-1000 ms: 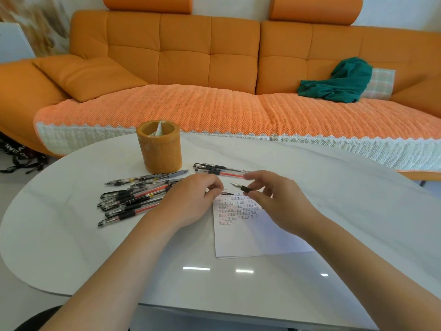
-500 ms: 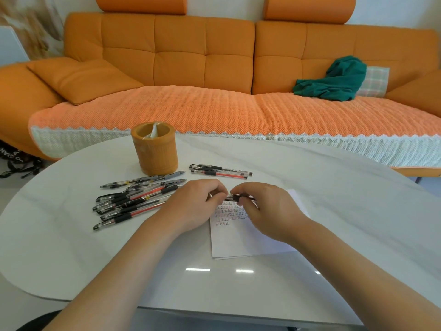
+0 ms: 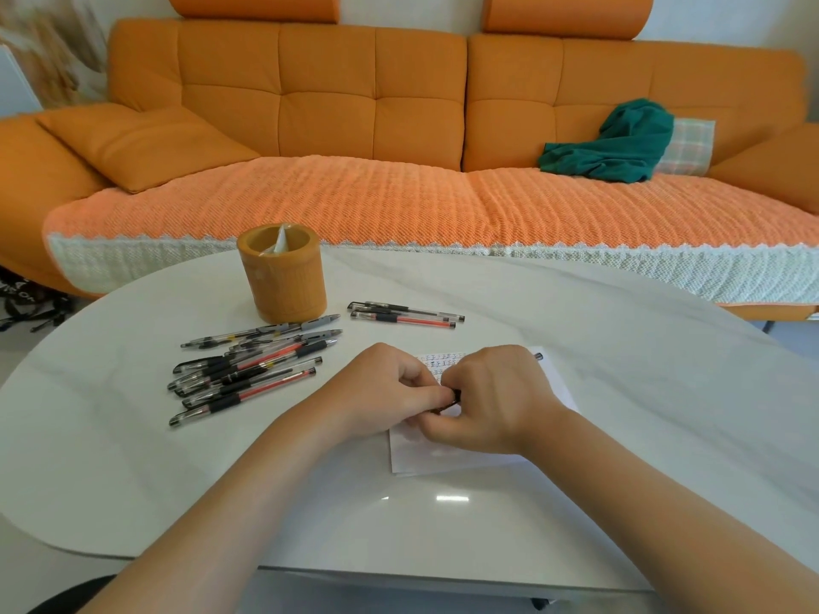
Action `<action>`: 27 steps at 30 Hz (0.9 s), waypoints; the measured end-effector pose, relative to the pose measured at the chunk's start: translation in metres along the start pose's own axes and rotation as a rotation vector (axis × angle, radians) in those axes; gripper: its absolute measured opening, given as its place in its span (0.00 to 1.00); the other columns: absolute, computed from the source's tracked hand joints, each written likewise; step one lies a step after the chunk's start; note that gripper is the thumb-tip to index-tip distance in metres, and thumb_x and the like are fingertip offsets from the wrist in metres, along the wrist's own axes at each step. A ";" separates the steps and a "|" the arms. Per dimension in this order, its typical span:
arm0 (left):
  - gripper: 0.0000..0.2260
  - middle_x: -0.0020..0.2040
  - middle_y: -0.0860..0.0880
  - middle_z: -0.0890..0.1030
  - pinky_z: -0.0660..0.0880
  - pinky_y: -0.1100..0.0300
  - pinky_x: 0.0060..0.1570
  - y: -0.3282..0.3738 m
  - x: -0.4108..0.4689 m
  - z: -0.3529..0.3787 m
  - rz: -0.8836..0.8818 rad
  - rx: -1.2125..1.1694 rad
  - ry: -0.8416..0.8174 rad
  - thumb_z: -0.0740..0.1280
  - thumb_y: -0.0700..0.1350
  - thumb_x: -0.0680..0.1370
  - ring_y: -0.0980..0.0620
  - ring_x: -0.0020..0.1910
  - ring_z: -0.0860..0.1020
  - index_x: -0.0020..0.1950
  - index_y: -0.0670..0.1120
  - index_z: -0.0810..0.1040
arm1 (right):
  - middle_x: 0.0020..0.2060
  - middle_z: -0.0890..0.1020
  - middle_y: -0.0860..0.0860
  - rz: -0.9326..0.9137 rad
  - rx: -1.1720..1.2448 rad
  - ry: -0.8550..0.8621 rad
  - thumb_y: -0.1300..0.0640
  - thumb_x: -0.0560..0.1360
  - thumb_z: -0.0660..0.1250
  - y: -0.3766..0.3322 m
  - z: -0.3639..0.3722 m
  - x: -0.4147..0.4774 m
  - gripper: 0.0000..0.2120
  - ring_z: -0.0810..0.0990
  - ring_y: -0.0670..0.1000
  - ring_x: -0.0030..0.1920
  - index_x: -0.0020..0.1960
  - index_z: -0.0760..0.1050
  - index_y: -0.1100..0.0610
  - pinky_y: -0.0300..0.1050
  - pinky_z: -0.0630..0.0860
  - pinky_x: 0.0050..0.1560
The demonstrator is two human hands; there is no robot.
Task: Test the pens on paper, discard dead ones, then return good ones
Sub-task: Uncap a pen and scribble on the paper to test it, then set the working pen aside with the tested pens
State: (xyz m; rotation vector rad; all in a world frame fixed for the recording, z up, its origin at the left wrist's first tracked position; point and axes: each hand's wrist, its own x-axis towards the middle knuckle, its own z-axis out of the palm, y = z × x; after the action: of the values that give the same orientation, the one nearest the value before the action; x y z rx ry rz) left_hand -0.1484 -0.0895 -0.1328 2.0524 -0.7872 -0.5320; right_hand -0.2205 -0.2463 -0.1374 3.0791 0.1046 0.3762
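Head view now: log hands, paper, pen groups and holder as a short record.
left hand: pinches the pen
right hand: grips the same pen, above paper
paper: flat on table, written rows at far end
pen pile: loose, left of hands
three pens: side by side, beyond hands
holder: upright, behind pen pile

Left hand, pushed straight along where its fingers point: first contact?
Probably the right hand: the left hand points at it, both pinching one pen over the paper; they look nearly touching.
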 end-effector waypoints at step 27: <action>0.08 0.51 0.55 0.76 0.69 0.57 0.55 -0.078 -0.056 -0.084 0.006 0.732 0.404 0.69 0.54 0.76 0.52 0.55 0.72 0.54 0.55 0.80 | 0.52 0.79 0.46 0.177 0.377 0.018 0.59 0.79 0.65 -0.014 0.029 0.049 0.11 0.74 0.49 0.58 0.58 0.82 0.51 0.41 0.70 0.56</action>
State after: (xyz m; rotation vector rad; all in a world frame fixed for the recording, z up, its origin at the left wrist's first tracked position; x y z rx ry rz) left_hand -0.1104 0.0317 -0.1474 2.6933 -0.8057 0.2280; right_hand -0.1673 -0.2292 -0.1540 3.4701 -0.1118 0.4358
